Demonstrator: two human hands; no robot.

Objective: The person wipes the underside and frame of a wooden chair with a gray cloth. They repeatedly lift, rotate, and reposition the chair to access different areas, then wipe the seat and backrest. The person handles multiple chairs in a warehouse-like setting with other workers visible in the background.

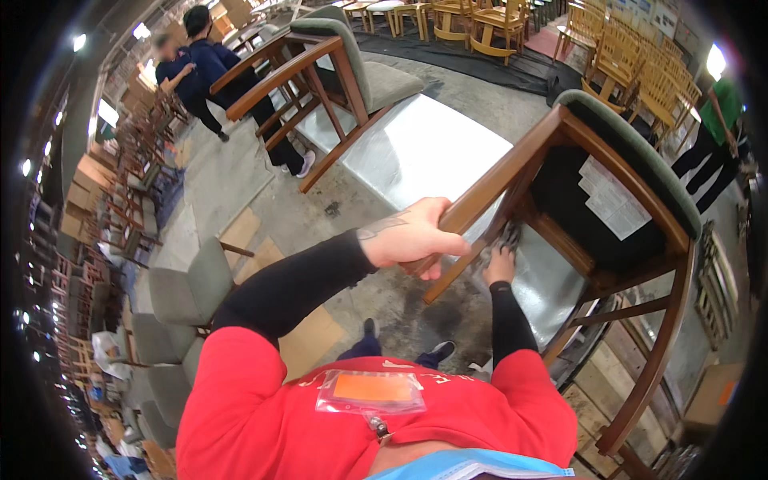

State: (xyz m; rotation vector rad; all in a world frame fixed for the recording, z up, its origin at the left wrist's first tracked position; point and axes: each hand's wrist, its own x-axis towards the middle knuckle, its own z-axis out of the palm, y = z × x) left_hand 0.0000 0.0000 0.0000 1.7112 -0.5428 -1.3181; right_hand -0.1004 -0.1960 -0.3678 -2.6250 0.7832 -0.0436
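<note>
A brown wooden chair [534, 164] with grey-green upholstery lies tipped over on a silvery covered work surface [544, 296], its dark underside and white paper label [612, 200] facing me. Wrapped round the end of one of its wooden bars is my left hand [416, 236]. Lower and to the right, my right hand [501, 264] reaches in beside the frame over the silvery surface. Its fingers are bent over a small dark grey thing, whose kind I cannot make out. A second matching chair [336, 88] lies tipped on the far part of the surface.
Two people [200, 64] in dark clothes stand beyond the second chair; another in green [712, 128] stands far right. Grey upholstered chairs [188, 284] line the left. Pale wooden chairs [500, 28] fill the back. A wooden pallet [616, 392] and a cardboard box [712, 396] are at lower right.
</note>
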